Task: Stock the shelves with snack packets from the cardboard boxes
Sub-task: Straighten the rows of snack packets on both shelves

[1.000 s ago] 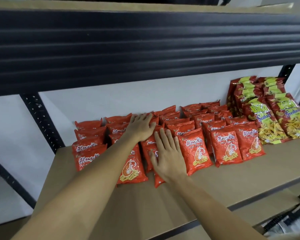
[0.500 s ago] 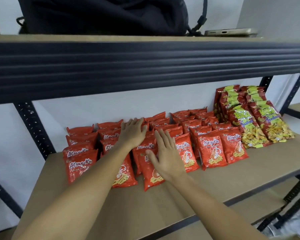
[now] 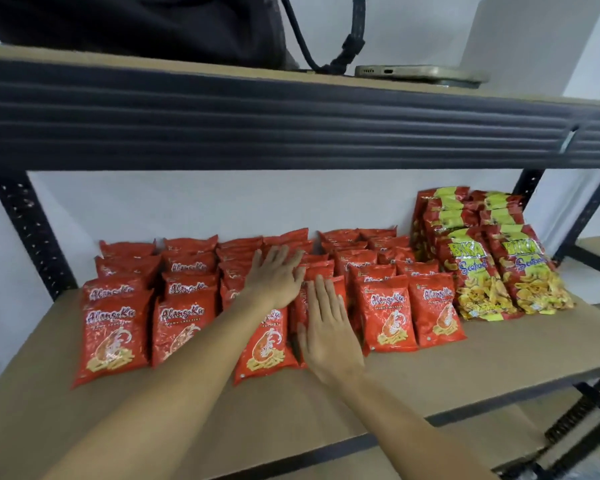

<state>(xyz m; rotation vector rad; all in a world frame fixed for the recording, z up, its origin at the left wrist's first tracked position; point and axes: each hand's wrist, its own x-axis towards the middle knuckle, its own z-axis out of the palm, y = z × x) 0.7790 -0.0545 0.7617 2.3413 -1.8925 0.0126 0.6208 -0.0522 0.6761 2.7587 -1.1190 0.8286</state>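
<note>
Several rows of red prawn-cracker packets [image 3: 387, 317] lean back on the brown shelf board [image 3: 499, 355]. My left hand [image 3: 274, 275] lies flat with straight fingers on the packets of the middle row. My right hand [image 3: 326, 327] rests flat on the front packet of the neighbouring row, fingers straight and pointing to the wall. To the right stand red-and-yellow seafood snack packets [image 3: 478, 271] in two rows. No cardboard box is in view.
The dark metal beam of the upper shelf [image 3: 291, 123] hangs low over the packets. On that upper shelf lie a black bag [image 3: 136, 26] and a phone [image 3: 416, 73]. Black perforated uprights [image 3: 28, 233] flank the shelf. A lower shelf edge shows at bottom right.
The view has tilted up, showing more of the upper shelf, the bag and the phone. Both hands stay flat on the red packets in about the same place.
</note>
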